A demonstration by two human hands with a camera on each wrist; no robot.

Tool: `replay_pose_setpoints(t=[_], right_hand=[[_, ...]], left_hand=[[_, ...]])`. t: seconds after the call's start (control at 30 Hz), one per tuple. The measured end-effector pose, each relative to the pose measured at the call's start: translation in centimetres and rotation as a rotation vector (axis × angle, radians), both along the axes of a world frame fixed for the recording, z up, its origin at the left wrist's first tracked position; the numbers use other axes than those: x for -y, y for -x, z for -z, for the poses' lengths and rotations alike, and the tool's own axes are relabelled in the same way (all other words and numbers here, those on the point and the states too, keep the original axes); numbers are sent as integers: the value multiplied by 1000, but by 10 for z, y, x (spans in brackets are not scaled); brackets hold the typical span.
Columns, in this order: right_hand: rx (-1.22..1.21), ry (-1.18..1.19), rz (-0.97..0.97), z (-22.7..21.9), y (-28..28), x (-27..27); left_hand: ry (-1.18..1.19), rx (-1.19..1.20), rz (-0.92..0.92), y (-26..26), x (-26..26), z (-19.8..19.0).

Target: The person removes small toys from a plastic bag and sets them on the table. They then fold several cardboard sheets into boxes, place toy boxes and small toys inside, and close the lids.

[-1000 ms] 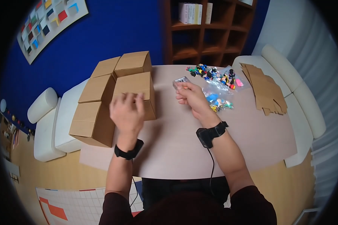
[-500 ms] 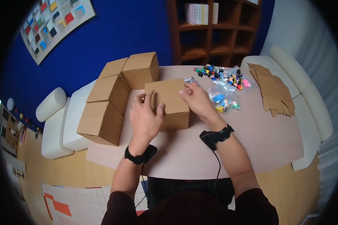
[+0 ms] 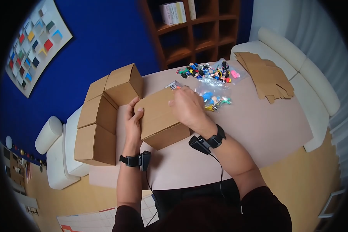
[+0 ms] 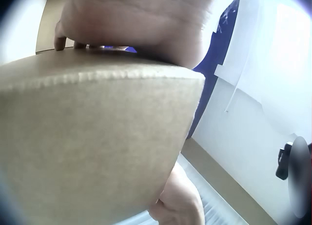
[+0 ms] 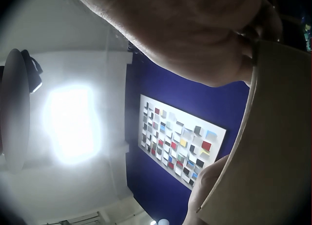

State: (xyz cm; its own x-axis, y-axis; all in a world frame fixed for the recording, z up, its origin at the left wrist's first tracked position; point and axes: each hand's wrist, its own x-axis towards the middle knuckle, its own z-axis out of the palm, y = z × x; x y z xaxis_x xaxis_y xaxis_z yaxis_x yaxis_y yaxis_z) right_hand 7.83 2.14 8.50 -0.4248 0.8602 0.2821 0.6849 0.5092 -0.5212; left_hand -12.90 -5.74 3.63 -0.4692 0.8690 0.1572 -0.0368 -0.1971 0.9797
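Observation:
A closed brown cardboard box (image 3: 160, 110) sits slightly turned in front of me, between both hands. My left hand (image 3: 132, 120) grips its left side, the thumb on the top edge and the fingers down the far side. At the far right corner my right hand (image 3: 189, 108) has its fingers curled at the lid's edge, the fingertips partly hidden. In the right wrist view, the right hand (image 5: 204, 34) meets the edge of a cardboard panel (image 5: 273, 132). The left wrist view has a box face (image 4: 97, 137) up close.
Several closed cardboard boxes (image 3: 94, 143) line the table's left side. Behind the held box lies a small clear pack (image 3: 173, 84). Colourful figurines (image 3: 199, 71) and clear bags of them (image 3: 216, 98) lie at the back right, near flattened cardboard (image 3: 265, 75) at the right edge.
The box moved right, away from the other boxes, then turned and came nearer. The left hand shifted from over its top to its left side; the right hand came onto its right corner.

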Motion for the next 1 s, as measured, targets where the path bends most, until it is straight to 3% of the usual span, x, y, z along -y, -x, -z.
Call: replay_pose_setpoints(t=[0.2,0.3,0.5,0.7,0.8,0.83,0.93,1.0], right_hand=[[-44,-77,14,3,-1,2],[-114,-206,21,5,0,5],[-58,-70,6,-18,-5,21],[-332,-68,-49,-2,-3,-1],[-531,298,-107,-12,-6,-7],[-768,330,-109,-11,-1,-3],[-1188,700,-189,-23,-6,-3],[-1265,759,-304,-21,-11,-12]], left_hand=[[-27,64,40,-9,3,4],[32,-13,56,-10,5,0],[57,-65,49,-3,3,5],[77,-53,52,-2,6,5],[72,-31,124,6,11,5],[71,-2,167,11,15,4],[-8,1,412,28,24,3],[-59,-5,455,42,32,10]])
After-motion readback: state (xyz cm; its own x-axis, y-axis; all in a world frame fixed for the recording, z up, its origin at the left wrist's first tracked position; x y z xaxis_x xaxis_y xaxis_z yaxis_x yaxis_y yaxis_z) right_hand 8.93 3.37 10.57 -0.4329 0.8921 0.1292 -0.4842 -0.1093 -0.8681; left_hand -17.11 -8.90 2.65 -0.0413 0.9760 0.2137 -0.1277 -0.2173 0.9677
